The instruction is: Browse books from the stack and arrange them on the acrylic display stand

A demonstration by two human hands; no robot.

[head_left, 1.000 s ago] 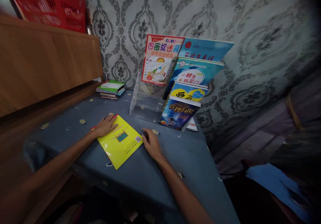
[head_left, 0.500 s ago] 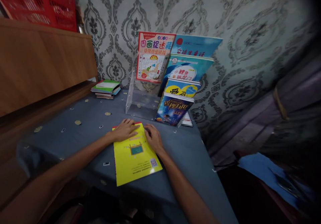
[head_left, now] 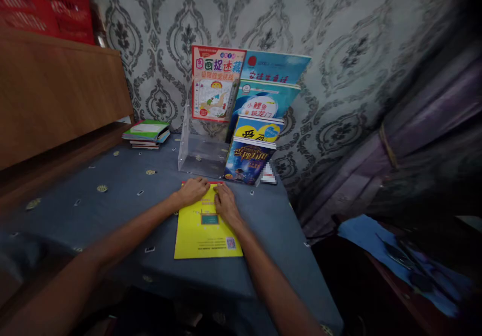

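A yellow book point(head_left: 203, 233) lies flat near the front edge of the table, its printing upside down to me, with a small green board picture and a QR code. A strip of red shows at its far edge. My left hand point(head_left: 194, 190) is over the far left corner, fingers bent together at that edge. Beside it, my right hand point(head_left: 226, 203) grips the far right part, its fingers curled at the edge. The fingertips are partly hidden. Just beyond stands a clear acrylic book rack point(head_left: 201, 162), with a dark blue book point(head_left: 246, 160) in its lowest right tier.
Higher in the rack are a red-bordered picture book point(head_left: 214, 85), a yellow-and-blue book point(head_left: 258, 129) and teal books point(head_left: 271, 97). A book stack point(head_left: 146, 132) lies at the back left, near a wooden cabinet point(head_left: 64, 95). Purple curtain point(head_left: 350, 160) hangs on the right.
The yellow book has turned from a slant to nearly square with the table. My left hand's fingers have drawn in at its far edge. The view has shifted slightly right.
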